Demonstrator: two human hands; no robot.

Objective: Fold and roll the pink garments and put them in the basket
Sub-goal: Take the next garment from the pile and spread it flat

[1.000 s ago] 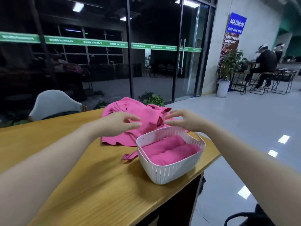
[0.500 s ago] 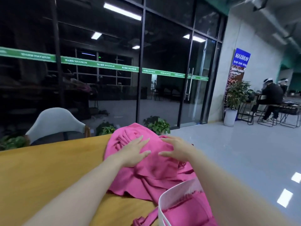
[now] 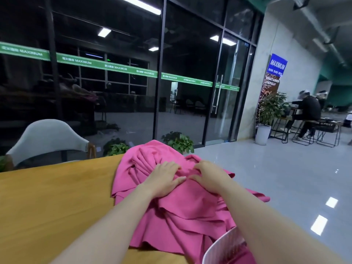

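A crumpled heap of pink garments [image 3: 181,216] lies on the wooden table [image 3: 57,206], reaching its far right corner. Both my hands are on top of the heap, close together. My left hand [image 3: 163,178] has its fingers bent into a fold of the cloth and its thumb stretched to the right. My right hand [image 3: 208,176] is arched, its fingertips curled into the fabric. The white slatted basket [image 3: 219,246] shows only partly at the bottom right, under my right forearm, with pink cloth inside it.
A pale chair [image 3: 47,138] stands behind the table on the left. Potted plants [image 3: 179,141] sit by the glass wall beyond it. The table's right edge drops to a grey floor [image 3: 285,187]. People sit at tables far off on the right.
The view has tilted up, so the basket has slid almost out of the frame. My hands went from above the basket onto the pink heap, lay flat, and now curl into the cloth.
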